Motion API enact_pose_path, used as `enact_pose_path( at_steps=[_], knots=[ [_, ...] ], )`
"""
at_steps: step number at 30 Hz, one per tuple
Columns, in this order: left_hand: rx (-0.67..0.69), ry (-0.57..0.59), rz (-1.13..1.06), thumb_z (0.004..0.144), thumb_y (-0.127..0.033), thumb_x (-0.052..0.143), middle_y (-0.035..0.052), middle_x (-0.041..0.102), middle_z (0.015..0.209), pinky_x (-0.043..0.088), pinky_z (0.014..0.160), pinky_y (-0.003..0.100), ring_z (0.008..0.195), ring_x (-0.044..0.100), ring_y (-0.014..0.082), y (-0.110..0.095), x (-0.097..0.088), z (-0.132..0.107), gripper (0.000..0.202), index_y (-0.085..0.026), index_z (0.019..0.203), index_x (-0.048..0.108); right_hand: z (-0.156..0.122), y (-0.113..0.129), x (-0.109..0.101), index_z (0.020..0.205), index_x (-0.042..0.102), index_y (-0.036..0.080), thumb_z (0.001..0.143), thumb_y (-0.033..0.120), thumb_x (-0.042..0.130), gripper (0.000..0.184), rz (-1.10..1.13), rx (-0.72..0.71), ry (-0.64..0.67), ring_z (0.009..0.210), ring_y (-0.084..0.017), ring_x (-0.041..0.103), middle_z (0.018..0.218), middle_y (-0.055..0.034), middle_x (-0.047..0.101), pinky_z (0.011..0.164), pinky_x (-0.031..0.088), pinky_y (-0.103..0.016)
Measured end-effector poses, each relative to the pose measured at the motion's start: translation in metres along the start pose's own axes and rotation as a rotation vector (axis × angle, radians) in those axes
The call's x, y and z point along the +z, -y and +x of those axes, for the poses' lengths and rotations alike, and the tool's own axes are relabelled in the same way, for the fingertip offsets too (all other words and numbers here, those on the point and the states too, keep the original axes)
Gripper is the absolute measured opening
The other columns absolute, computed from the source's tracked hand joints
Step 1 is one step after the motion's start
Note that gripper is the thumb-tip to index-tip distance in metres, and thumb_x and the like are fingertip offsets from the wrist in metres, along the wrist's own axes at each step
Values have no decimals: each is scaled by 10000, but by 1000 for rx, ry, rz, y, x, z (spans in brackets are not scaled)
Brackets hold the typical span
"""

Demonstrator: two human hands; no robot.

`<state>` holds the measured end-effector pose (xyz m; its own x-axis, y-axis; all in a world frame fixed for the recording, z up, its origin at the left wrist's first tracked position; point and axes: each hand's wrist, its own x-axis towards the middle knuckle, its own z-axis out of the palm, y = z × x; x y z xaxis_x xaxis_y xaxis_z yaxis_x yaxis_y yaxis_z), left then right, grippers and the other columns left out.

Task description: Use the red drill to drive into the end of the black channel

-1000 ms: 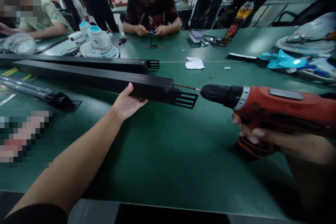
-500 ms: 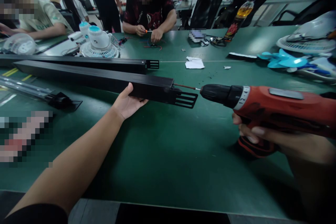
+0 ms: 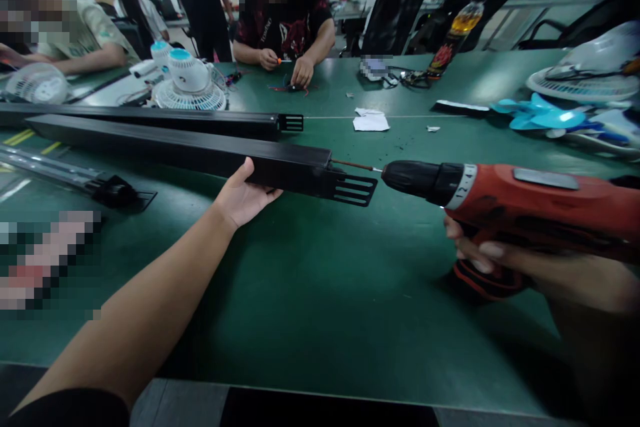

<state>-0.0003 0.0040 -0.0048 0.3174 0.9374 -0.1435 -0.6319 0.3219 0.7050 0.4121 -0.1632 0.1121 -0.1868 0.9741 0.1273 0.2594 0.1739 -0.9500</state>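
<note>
A long black metal housing [image 3: 190, 152] lies across the green table [image 3: 320, 307], its slotted bracket end pointing right. My left hand [image 3: 243, 197] grips it from below near that end, thumb against its front face. My right hand [image 3: 493, 260] is wrapped round the grip of a red cordless drill [image 3: 530, 203]. The drill's thin bit [image 3: 354, 165] reaches into the housing's end just above the bracket.
A second black housing [image 3: 200, 121] lies behind the first, and a clear tube with a black end cap [image 3: 107, 188] lies at the left. White fans [image 3: 187, 83], blue fan blades [image 3: 537, 117] and paper scraps [image 3: 370, 121] lie further back. Other people sit across the table.
My hands, the drill and the housing have stayed put. The person opposite has moved one hand down onto the table.
</note>
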Motion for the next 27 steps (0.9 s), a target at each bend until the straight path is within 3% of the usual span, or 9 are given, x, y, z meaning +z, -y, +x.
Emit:
enact_pose_path(
  at_steps=[5, 10, 18, 27],
  knots=[
    [11, -20, 6, 1030, -641, 952, 135, 923, 1446, 663, 1332, 496, 1650, 750, 413, 1, 0, 1, 500, -313, 1393, 849, -2, 2, 0, 907, 667, 197, 668, 396, 719, 315, 19, 22, -16, 397, -155, 523, 694, -73, 637, 276, 424, -286],
    [2, -16, -6, 1070, -621, 914, 133, 925, 1450, 696, 1284, 480, 1589, 791, 393, 1, -1, 2, 441, -310, 1378, 861, -1, 1, 0, 922, 674, 194, 678, 389, 714, 316, 29, -10, 3, 397, -165, 527, 564, -29, 598, 279, 415, -277],
    [-36, 13, -30, 1053, -630, 941, 115, 928, 1429, 679, 1312, 483, 1572, 803, 382, -2, -5, 2, 484, -321, 1415, 854, -1, -2, -2, 935, 665, 187, 693, 390, 704, 318, 54, 3, 50, 387, -159, 514, 515, -23, 584, 268, 385, -259],
    [14, -79, 20, 1003, -627, 996, 149, 915, 1472, 643, 1334, 529, 1621, 756, 422, 2, 7, -1, 521, -283, 1369, 855, 2, -1, -3, 928, 643, 184, 704, 381, 693, 303, 15, 11, 57, 367, -141, 489, 493, -7, 575, 279, 382, -253]
  ],
)
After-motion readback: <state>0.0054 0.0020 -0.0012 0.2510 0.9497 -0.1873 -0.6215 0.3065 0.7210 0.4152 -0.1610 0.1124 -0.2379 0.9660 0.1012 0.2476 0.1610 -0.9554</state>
